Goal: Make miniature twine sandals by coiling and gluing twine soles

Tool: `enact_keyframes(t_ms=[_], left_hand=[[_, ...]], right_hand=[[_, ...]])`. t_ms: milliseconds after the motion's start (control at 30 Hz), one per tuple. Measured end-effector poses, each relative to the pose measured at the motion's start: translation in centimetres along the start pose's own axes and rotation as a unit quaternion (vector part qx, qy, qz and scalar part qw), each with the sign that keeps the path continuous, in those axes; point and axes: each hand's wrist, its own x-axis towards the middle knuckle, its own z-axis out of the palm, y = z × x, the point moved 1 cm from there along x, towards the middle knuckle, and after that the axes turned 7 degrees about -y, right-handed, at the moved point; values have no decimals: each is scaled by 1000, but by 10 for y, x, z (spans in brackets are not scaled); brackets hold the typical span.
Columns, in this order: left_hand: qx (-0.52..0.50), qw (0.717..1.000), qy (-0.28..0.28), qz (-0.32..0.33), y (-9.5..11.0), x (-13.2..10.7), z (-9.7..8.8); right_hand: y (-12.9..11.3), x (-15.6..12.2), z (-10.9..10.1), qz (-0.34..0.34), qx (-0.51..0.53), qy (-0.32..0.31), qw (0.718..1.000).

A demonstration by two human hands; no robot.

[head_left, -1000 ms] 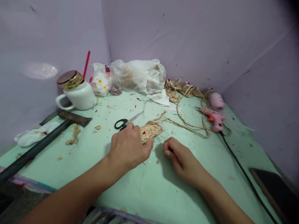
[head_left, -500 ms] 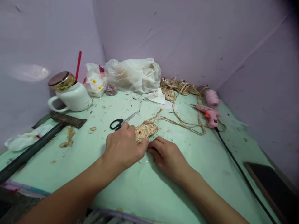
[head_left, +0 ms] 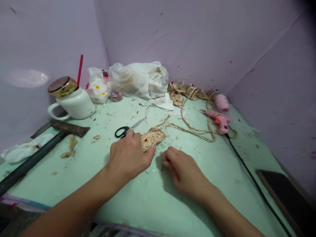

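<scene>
My left hand [head_left: 130, 154] is closed on a flat, coiled piece of braided straw rope [head_left: 155, 137], with the thumb along its near edge. A small red spot [head_left: 145, 140] shows on the coil. From its far side a loose braided rope [head_left: 185, 129] runs right across the table. My right hand [head_left: 179, 163] is just right of the coil and apart from it, with its fingers curled together. What they pinch, if anything, is hidden. Black-handled scissors [head_left: 128, 128] lie partly opened just beyond my left hand.
A pink glue gun [head_left: 221, 121] with a black cord lies at right, near a pink thread spool [head_left: 222, 102] and a dark phone [head_left: 283, 194]. At left are a hammer [head_left: 71, 127] and a white mug [head_left: 79, 103]. A plastic bag [head_left: 145, 79] and more straw pieces [head_left: 185, 90] line the back.
My right hand has drawn away from the coil's near edge, a little to the right and towards me. My left hand keeps its hold; the view has shifted slightly.
</scene>
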Motion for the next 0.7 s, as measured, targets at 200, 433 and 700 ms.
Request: enact_keyframes(t_ms=[200, 433, 700], left_hand=[[-10, 1000, 4, 17, 2, -2, 1], [-26, 999, 18, 24, 0, -2, -1], [-106, 989, 60, 84, 12, -10, 4]], right_hand=[[16, -9, -16, 61, 227, 74, 969], [8, -7, -19, 91, 373, 136, 913], [4, 0, -6, 125, 662, 41, 738]])
